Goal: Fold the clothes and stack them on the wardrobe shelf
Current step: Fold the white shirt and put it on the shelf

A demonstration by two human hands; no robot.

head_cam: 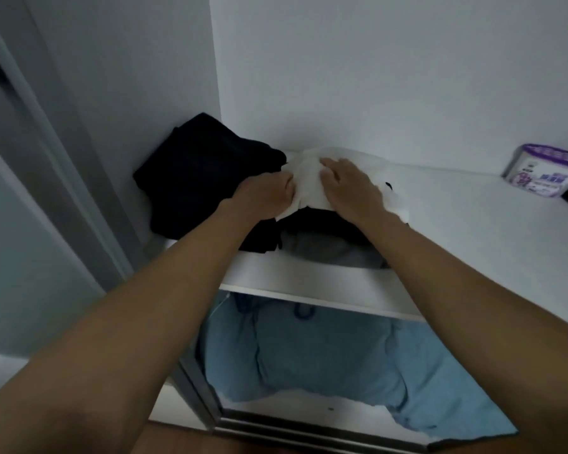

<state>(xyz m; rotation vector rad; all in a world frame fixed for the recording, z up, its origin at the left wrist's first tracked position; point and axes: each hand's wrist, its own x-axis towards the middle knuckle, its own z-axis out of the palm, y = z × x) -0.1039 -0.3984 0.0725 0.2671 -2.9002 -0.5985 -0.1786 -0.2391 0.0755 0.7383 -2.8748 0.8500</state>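
A folded white garment (309, 181) lies on top of a stack of dark and grey clothes (322, 237) on the white wardrobe shelf (456, 217). My left hand (266, 196) grips the white garment's left edge, fingers curled into the cloth. My right hand (348, 185) lies flat on top of it with fingers spread. A second pile of folded black clothes (204, 178) sits to the left, against the wardrobe's side wall.
A purple-lidded white container (545, 175) stands at the shelf's back right. Below the shelf, light blue cloth (325, 355) fills the lower compartment. A grey door frame (63, 158) runs down the left.
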